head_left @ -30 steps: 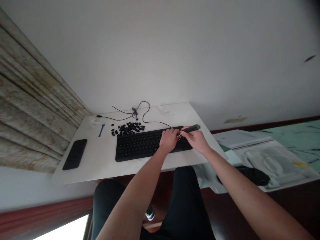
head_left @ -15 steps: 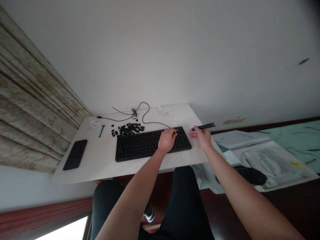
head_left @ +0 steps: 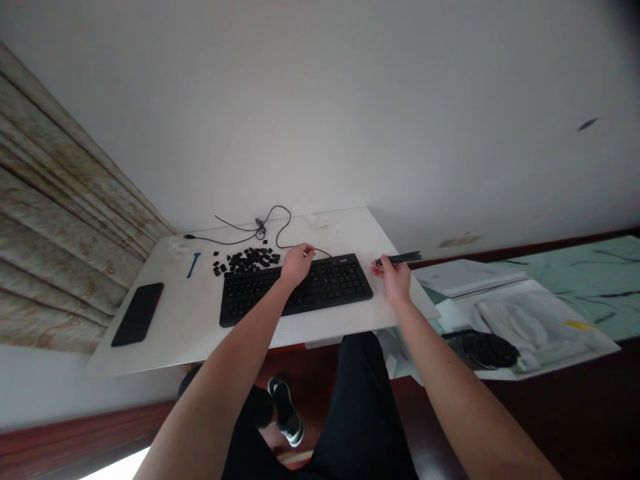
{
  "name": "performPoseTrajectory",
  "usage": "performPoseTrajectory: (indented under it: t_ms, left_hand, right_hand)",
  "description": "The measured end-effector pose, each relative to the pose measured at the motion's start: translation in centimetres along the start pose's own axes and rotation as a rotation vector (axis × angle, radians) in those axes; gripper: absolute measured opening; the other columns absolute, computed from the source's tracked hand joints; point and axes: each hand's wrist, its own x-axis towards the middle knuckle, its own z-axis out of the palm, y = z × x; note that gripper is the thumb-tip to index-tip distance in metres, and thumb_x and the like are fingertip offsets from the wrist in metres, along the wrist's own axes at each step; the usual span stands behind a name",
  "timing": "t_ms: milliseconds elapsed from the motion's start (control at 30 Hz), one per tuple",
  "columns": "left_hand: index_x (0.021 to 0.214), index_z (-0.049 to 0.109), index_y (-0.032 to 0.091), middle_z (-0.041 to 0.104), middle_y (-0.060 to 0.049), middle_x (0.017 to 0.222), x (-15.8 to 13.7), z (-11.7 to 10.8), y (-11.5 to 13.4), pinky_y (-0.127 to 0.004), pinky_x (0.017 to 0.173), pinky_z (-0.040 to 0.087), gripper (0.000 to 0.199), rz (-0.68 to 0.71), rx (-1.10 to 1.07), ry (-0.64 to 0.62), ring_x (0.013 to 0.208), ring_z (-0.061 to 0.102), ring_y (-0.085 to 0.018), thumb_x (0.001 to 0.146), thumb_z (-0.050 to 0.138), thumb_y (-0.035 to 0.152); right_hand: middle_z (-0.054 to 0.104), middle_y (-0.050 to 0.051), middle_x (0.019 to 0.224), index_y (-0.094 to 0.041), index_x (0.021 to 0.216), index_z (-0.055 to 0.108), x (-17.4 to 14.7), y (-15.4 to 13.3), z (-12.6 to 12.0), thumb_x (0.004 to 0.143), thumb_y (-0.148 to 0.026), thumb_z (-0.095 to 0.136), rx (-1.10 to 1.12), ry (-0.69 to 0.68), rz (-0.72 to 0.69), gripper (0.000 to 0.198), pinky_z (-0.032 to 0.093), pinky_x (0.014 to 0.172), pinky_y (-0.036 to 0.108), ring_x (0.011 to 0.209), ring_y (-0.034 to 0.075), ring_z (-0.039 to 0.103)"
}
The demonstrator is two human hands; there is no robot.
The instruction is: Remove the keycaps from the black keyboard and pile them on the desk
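A black keyboard (head_left: pixel 345 279) lies on the white table, and its cable runs off from the back edge. My left hand (head_left: pixel 297 265) is over the middle of it, fingers curled together; whatever they may pinch is too small to make out. Just off the keyboard's right end, my right hand (head_left: pixel 395 279) is closed around a slim, dark brush-like tool (head_left: pixel 407 257), which points to the right. Loose black keycaps (head_left: pixel 250 261) lie in a pile behind the keyboard's left half.
A small blue tool (head_left: pixel 193 265) and a black phone (head_left: pixel 138 315) lie on the table's left side. The coiled black cable (head_left: pixel 260 230) rests near the wall. Right of the table, a lower surface bears a white box (head_left: pixel 465 277) and a black object (head_left: pixel 483 349).
My left hand has moved left along the keyboard, from near the number pad to the middle. My right hand still holds the dark tool. The view has shifted slightly.
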Motion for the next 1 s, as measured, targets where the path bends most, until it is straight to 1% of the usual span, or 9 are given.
performPoseTrajectory:
  t_ms: [100,200,300,367,500,633,767,900,1000]
  left_hand:
    - [0.106,0.073,0.021,0.075,-0.009,0.110,0.7,-2.8,-2.4,-0.035,0.095,0.048,0.025,-0.029,0.264,-0.010,0.103,0.066,-0.023,0.099,0.050,0.027]
    - [0.107,0.072,0.021,0.074,-0.010,0.113,0.7,-4.6,-4.5,-0.038,0.095,0.046,0.028,-0.039,0.465,-0.042,0.110,0.064,-0.026,0.100,0.045,0.027]
    - [0.111,0.071,0.021,0.071,-0.010,0.118,0.4,-5.4,-5.9,-0.039,0.096,0.046,0.029,0.000,0.539,-0.024,0.113,0.062,-0.027,0.101,0.044,0.026]
    - [0.115,0.070,0.020,0.069,-0.012,0.122,0.2,-5.4,-6.1,-0.039,0.097,0.046,0.030,0.026,0.528,0.036,0.115,0.060,-0.027,0.101,0.044,0.025]
    - [0.119,0.067,0.018,0.067,-0.012,0.122,-0.3,-3.4,-4.1,-0.040,0.104,0.044,0.030,0.114,0.386,0.119,0.116,0.060,-0.025,0.099,0.045,0.019]
    - [0.122,0.064,0.020,0.066,-0.008,0.122,-1.6,0.6,0.2,-0.038,0.106,0.045,0.031,0.269,0.186,0.022,0.118,0.059,-0.023,0.093,0.053,0.017]
    - [0.124,0.060,0.021,0.066,-0.008,0.122,-3.2,4.5,3.9,-0.038,0.104,0.046,0.037,0.335,0.102,-0.081,0.116,0.060,-0.023,0.087,0.061,0.018]
    - [0.116,0.061,0.019,0.070,-0.005,0.101,-3.8,6.4,4.9,-0.036,0.095,0.048,0.029,0.249,0.076,-0.125,0.099,0.065,-0.021,0.088,0.057,0.016]
    - [0.115,0.060,0.019,0.069,-0.004,0.098,-3.8,6.6,4.6,-0.036,0.094,0.048,0.028,0.247,0.096,-0.129,0.096,0.065,-0.021,0.088,0.055,0.014]
  right_hand:
    - [0.072,0.005,0.069,-0.016,0.082,0.064,0.0,0.1,0.0,0.074,-0.055,0.077,0.001,-0.003,0.002,0.041,0.059,0.054,0.026,0.056,0.016,0.069]
    - [0.072,0.004,0.069,-0.016,0.081,0.064,0.0,0.0,0.1,0.074,-0.055,0.077,-0.002,0.001,0.001,0.042,0.059,0.055,0.026,0.055,0.016,0.069]
    - [0.072,0.004,0.068,-0.016,0.081,0.064,-0.1,-0.2,0.2,0.074,-0.055,0.077,-0.005,-0.005,-0.001,0.042,0.060,0.055,0.026,0.056,0.016,0.069]
    - [0.072,0.005,0.067,-0.016,0.081,0.064,-0.1,-0.3,0.2,0.074,-0.055,0.077,-0.007,-0.008,0.001,0.042,0.060,0.055,0.026,0.056,0.016,0.069]
    - [0.071,0.004,0.067,-0.016,0.081,0.064,-0.2,-0.3,0.3,0.074,-0.054,0.077,0.005,-0.009,0.005,0.042,0.060,0.055,0.026,0.055,0.016,0.069]
    - [0.071,0.004,0.066,-0.016,0.081,0.064,-0.4,-0.6,0.3,0.073,-0.053,0.079,0.023,-0.011,0.011,0.040,0.060,0.054,0.026,0.055,0.016,0.069]
    - [0.072,0.005,0.066,-0.015,0.079,0.064,-0.6,-1.1,0.3,0.074,-0.051,0.078,0.011,-0.003,0.022,0.039,0.059,0.052,0.025,0.054,0.016,0.069]
    - [0.071,0.005,0.065,-0.016,0.079,0.064,-0.7,-1.4,0.4,0.074,-0.051,0.078,-0.002,-0.003,0.043,0.039,0.059,0.049,0.025,0.053,0.017,0.069]
    - [0.072,0.006,0.066,-0.016,0.078,0.063,-0.7,-1.5,0.3,0.074,-0.052,0.078,-0.015,-0.019,0.068,0.039,0.059,0.048,0.026,0.053,0.018,0.070]
